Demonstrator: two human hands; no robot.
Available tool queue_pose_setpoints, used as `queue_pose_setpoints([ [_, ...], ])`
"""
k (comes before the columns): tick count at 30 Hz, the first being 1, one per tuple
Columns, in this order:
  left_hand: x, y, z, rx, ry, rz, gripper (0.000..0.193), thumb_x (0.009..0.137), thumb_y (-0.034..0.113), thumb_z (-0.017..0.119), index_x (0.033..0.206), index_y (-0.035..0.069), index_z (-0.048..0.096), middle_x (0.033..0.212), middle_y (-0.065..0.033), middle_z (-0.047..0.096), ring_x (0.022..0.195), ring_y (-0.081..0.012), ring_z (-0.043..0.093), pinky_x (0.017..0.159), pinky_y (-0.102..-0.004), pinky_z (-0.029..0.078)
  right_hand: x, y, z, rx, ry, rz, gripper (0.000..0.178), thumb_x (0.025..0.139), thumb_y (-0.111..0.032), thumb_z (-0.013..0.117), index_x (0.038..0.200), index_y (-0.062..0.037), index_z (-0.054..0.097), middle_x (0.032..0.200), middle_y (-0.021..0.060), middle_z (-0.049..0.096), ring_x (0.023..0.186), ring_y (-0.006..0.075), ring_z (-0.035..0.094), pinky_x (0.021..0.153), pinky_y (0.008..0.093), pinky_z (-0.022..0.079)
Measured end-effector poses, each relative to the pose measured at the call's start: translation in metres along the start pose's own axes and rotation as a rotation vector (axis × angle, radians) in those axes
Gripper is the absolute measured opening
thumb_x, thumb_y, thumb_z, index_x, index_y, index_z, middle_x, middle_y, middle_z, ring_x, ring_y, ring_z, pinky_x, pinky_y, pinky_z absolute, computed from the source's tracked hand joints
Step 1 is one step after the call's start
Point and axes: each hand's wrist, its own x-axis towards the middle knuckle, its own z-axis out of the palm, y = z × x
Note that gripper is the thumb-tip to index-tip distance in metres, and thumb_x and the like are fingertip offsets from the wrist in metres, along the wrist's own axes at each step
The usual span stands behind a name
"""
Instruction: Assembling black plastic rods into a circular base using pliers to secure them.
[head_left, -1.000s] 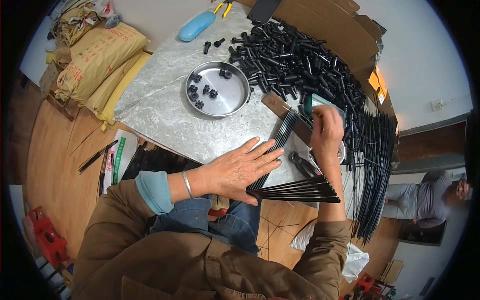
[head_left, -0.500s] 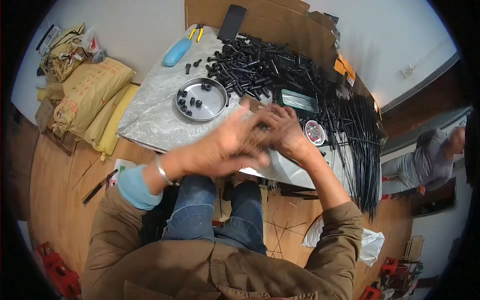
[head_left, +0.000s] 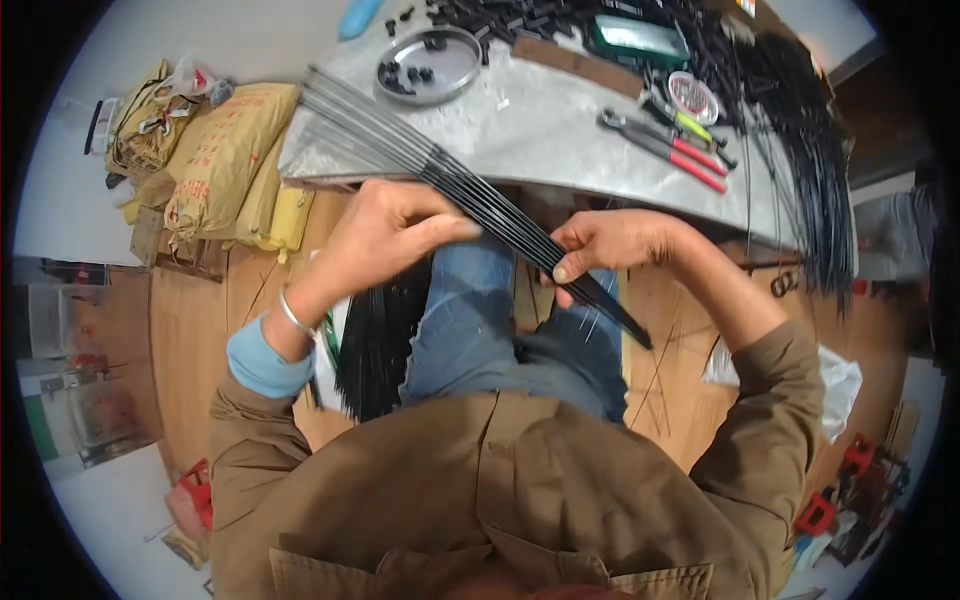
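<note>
**Rod bundle (head_left: 500,209) slantwise betw. both hands, R hand (head_left: 610,242) gripping**

Far L: stacked yellow sacks (head_left: 232,160) by the wall, w/ a clear plastic bag (head_left: 188,78) on top. Next, the person's L hand (head_left: 400,225), silver bangle (head_left: 297,312) at the wrist, lt-blue cuff (head_left: 268,360) below it. Thumb points R, just under the rods; fingers bent, partly hidden, so can't tell if this hand grasps the bundle or only touches it.

Rod bundle: thin, blk, running from upper L, where the ends fan out & blur over the table (head_left: 540,130), down to lower R above the lap. Ends at lower R sit close together. More blk rods (head_left: 375,350) hang or lie beside the L knee.

On table, L to R: blue case (head_left: 358,18) at the far edge; round metal tray (head_left: 452,75) w/ a few small blk parts (head_left: 426,74); heap of blk pieces (head_left: 530,15) behind; flat brown bar (head_left: 575,66).

R hand pinches the bundle nr its lower end, thumb on top, fingers beneath.

Further R: green box (head_left: 640,42), red-handled pliers (head_left: 690,165), small round dish (head_left: 694,97) of shiny bits, then a big sheaf of blk rods (head_left: 825,180) overhanging the table's R edge. White bag (head_left: 840,385) lower R, approx. floor level.
</note>
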Motion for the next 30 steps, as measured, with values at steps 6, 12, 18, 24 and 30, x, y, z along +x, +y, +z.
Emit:
queue_pose_setpoints([
  [6, 0.022, 0.005, 0.065, 0.169, -0.531, 0.121, 0.037, 0.083, 0.031, 0.068, 0.103, 0.000, 0.064, 0.084, -0.0126, 0.066, 0.070, -0.0257, 0.064, 0.063, -0.0335, 0.049, 0.015, 0.004, 0.024, -0.269, -0.230, 0.135, 0.020, 0.088, -0.019, 0.061, 0.092, -0.0001, 0.067, 0.084, 0.0036, 0.071, 0.082, 0.0157, 0.062, 0.078, 0.0331, 0.046],
  [12, 0.000, -0.033, 0.140, -0.689, -1.072, -0.470, 0.028, 0.094, 0.021, 0.057, 0.096, -0.005, 0.062, 0.074, -0.0081, 0.065, 0.061, -0.0135, 0.063, 0.055, -0.0252, 0.050, 0.008, -0.004, 0.044, -0.639, -0.170, 0.226, 0.032, 0.081, -0.024, 0.067, 0.100, 0.0021, 0.065, 0.087, 0.0096, 0.069, 0.084, 0.0218, 0.063, 0.078, 0.0355, 0.047],
  [18, 0.019, -0.031, 0.113, -0.772, -0.728, -0.343, 0.021, 0.093, 0.019, 0.058, 0.092, -0.002, 0.062, 0.072, -0.0074, 0.063, 0.061, -0.0144, 0.062, 0.055, -0.0268, 0.051, -0.035, -0.025, 0.055, -0.117, 0.148, -0.350, 0.029, 0.084, -0.019, 0.070, 0.104, 0.0005, 0.065, 0.094, 0.0069, 0.069, 0.091, 0.0183, 0.064, 0.082, 0.0341, 0.050],
  [24, 0.088, 0.058, 0.047, -0.874, -0.305, -0.018, 0.018, 0.091, 0.018, 0.059, 0.096, 0.001, 0.063, 0.078, -0.0034, 0.064, 0.069, -0.0100, 0.061, 0.066, -0.0244, 0.052, -0.015, 0.021, 0.064, -0.470, 0.280, -0.005, 0.068, 0.081, -0.039, 0.069, 0.128, 0.0051, 0.049, 0.112, 0.0200, 0.064, 0.106, 0.0300, 0.061, 0.090, 0.0352, 0.047],
  [30, 0.095, 0.040, 0.125, -0.938, 0.019, 0.136, 0.020, 0.092, 0.020, 0.060, 0.098, 0.001, 0.063, 0.080, -0.0024, 0.064, 0.073, -0.0087, 0.061, 0.070, -0.0244, 0.051, 0.018, 0.091, 0.034, 0.051, 0.519, -0.064, 0.065, 0.084, -0.030, 0.071, 0.134, 0.0005, 0.044, 0.115, 0.0119, 0.062, 0.105, 0.0216, 0.058, 0.092, 0.0321, 0.047],
])
